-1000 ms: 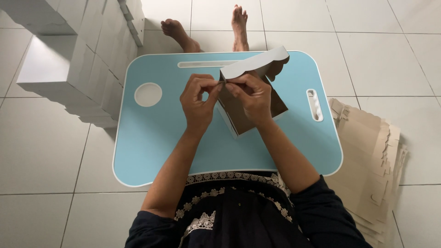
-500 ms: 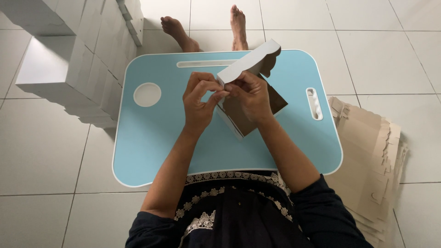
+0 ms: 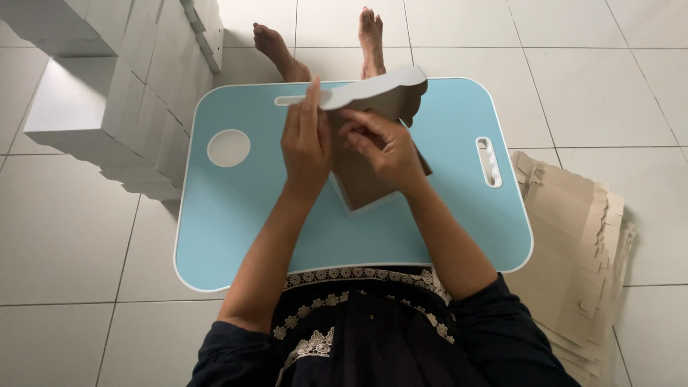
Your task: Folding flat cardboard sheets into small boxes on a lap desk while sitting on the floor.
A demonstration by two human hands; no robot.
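Note:
A half-folded cardboard box (image 3: 365,183), brown inside and white outside, stands on a light blue lap table (image 3: 236,215). Its scalloped white lid flap (image 3: 380,84) is raised over the table's far edge. My left hand (image 3: 307,147) lies flat against the box's left side, fingers pointing up to the flap. My right hand (image 3: 383,147) pinches the box's edge just right of that, fingers curled on the cardboard. Both hands hold the box near the table's middle.
A stack of folded white boxes (image 3: 122,93) stands on the tiled floor at the left. Flat brown cardboard blanks (image 3: 580,236) are piled on the right. My bare feet (image 3: 322,39) stick out beyond the table. The table has a round cup recess (image 3: 228,147) and a slot handle (image 3: 488,162).
The lid flap has swung up and flattened over the far edge. My left hand has straightened from a pinch to flat against the box's side; my right hand stayed on the edge.

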